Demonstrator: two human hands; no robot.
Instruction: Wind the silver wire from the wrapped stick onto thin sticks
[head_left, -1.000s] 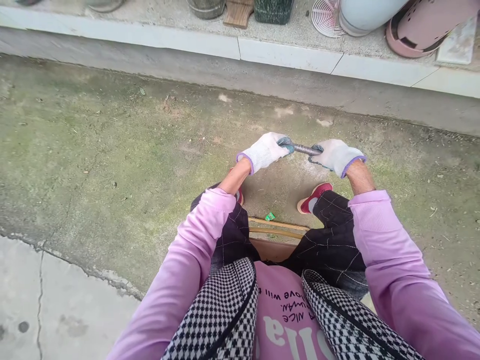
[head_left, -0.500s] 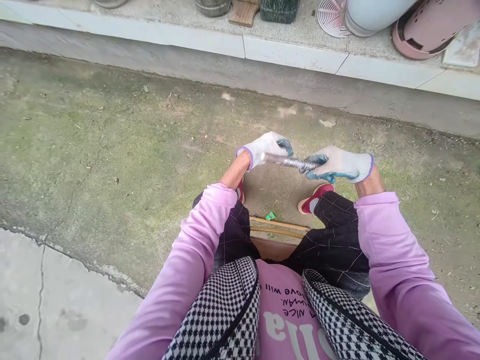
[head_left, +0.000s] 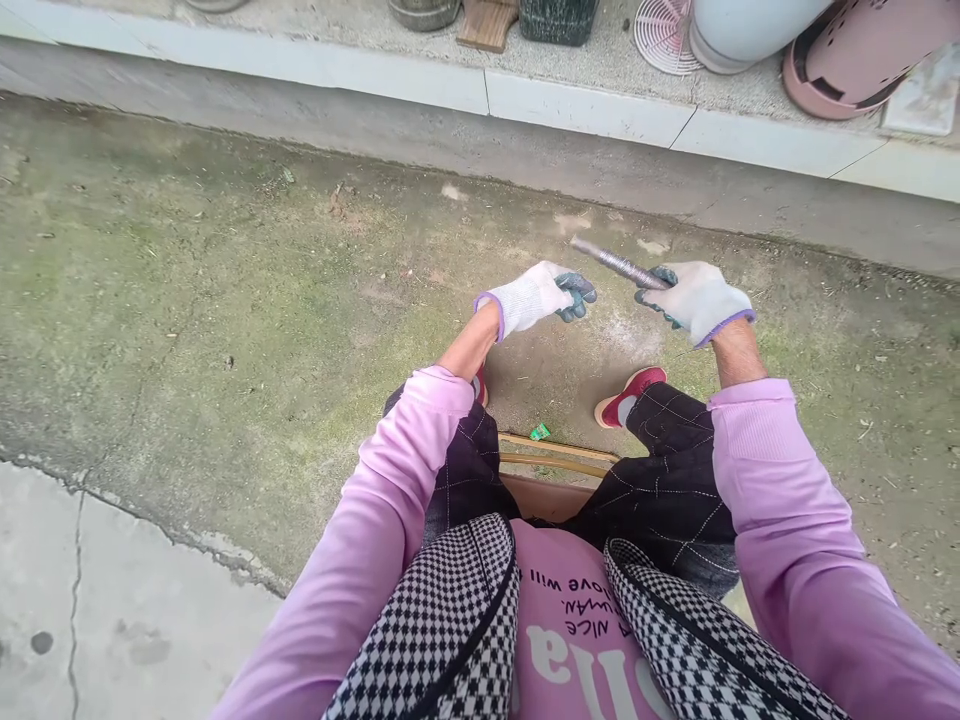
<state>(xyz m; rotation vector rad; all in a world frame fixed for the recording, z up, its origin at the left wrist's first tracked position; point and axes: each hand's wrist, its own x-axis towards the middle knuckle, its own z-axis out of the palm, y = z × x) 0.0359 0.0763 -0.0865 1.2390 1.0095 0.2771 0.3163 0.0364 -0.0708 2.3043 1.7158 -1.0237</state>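
Note:
My right hand point(head_left: 694, 295), in a white knitted glove with a blue-grey coated palm, is closed around one end of a short silvery rod point(head_left: 619, 264). The rod's middle looks ridged or wound with wire, and its free end points up and to the left. My left hand point(head_left: 544, 297), gloved alike, hovers over the ground to the left with its fingers curled inward. Whether anything thin is pinched in those fingers cannot be made out. The two hands are apart, and the rod does not touch the left one.
Mossy concrete ground point(head_left: 262, 270) lies below, with a raised ledge point(head_left: 585, 105) across the back. On the ledge stand a wooden board point(head_left: 487, 24), a dark green container point(head_left: 558, 20), a pink round rack point(head_left: 666, 38) and a pink pot point(head_left: 862, 55). A green scrap point(head_left: 540, 432) lies between my red shoes.
My right hand has moved up slightly and swung the rod's free end upward, away from my left hand. The left hand has stayed nearly in place, its curled fingers now more visible.

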